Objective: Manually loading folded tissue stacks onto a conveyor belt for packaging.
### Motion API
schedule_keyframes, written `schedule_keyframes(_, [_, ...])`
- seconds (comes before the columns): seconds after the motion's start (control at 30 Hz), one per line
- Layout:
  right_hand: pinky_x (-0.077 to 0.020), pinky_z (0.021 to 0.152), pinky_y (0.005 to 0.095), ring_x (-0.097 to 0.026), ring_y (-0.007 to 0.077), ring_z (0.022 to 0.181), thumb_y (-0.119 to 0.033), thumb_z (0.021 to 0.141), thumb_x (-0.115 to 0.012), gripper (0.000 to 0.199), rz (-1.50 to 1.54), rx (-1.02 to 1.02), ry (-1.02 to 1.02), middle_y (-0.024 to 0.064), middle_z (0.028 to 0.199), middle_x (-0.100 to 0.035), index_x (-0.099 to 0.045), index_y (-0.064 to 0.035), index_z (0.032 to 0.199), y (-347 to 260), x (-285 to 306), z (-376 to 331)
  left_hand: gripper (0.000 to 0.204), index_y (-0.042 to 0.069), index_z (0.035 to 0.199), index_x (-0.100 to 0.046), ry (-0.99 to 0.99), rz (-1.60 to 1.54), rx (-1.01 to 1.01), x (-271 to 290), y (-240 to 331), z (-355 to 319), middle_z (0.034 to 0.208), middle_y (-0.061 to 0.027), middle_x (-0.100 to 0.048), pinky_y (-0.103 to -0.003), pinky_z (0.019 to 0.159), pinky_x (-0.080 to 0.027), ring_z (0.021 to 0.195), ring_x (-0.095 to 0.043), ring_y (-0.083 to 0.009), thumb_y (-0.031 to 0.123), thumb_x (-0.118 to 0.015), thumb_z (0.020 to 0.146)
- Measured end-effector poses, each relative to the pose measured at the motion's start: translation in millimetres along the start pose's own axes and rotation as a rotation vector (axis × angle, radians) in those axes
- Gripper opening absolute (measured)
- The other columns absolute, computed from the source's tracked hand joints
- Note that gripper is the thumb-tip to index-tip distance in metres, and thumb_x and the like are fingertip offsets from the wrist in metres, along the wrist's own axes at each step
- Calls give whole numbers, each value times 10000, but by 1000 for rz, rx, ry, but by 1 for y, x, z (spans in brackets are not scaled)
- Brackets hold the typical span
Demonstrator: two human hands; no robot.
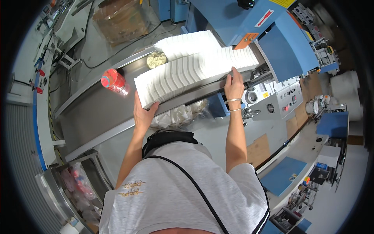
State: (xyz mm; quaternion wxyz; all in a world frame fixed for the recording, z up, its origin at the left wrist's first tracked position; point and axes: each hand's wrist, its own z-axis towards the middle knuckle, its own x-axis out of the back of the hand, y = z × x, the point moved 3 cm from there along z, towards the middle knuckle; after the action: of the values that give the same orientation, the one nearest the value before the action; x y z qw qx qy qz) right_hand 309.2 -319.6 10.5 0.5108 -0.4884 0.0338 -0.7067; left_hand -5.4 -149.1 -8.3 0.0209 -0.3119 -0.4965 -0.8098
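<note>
A long row of white folded paper sheets (171,79), standing on edge in bundles, lies along a metal trough (89,103) in front of me. My left hand (144,114) grips the row's left end, thumb on the near side and fingers against the end face, partly hidden. On the near side, towards the right end, my right hand (234,86) rests with its fingers stretched out, touching or very close to the sheets. A second row of white sheets (189,43) lies behind the first. Beside its left end sits a round pale-yellow patterned object (156,59).
A red cylindrical container (113,79) stands in the trough at left. The blue machine (249,19) rises at the right end. Below the trough's near edge is a plastic bag of white scraps (181,116). A control panel (286,102) lies to the right; a plastic-covered cardboard box (119,21) stands behind.
</note>
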Motion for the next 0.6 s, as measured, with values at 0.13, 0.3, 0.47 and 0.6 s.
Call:
schedule_keyframes(0.13, [-484, 809, 430, -583, 396, 953, -47, 834, -572, 335, -10, 58, 29, 215, 1058, -603, -566, -2, 1166, -8, 2, -3, 882, -13, 1387, -271, 15, 21, 1, 0, -2, -1, 1239, -261, -496, -417, 923, -431, 1126, -514, -405, 150, -789, 692])
schedule_keyframes(0.3, [-482, 816, 427, -588, 388, 950, -39, 826, -578, 333, -51, 113, 38, 213, 1046, -611, -572, 2, 1156, -7, 1, -5, 891, -7, 1394, -264, 25, 42, -3, -2, -6, -2, 1251, -260, -490, -423, 931, -429, 1129, -511, -410, 152, -789, 691])
schedule_keyframes(0.47, [-478, 808, 430, -592, 385, 914, -29, 818, -579, 308, -76, 123, 49, 218, 1032, -612, -584, 3, 1124, -9, 0, -2, 893, -7, 1394, -266, 28, 41, -15, -2, -5, -1, 1254, -261, -487, -428, 937, -425, 1131, -508, -410, 149, -790, 688])
schedule_keyframes(0.6, [-479, 770, 438, -592, 383, 860, -75, 822, -581, 222, -31, 17, 30, 219, 977, -616, -599, 5, 1029, -12, -2, 6, 887, -10, 1392, -268, 21, 28, -12, -3, -4, 1, 1249, -259, -490, -425, 934, -426, 1126, -510, -411, 142, -787, 690])
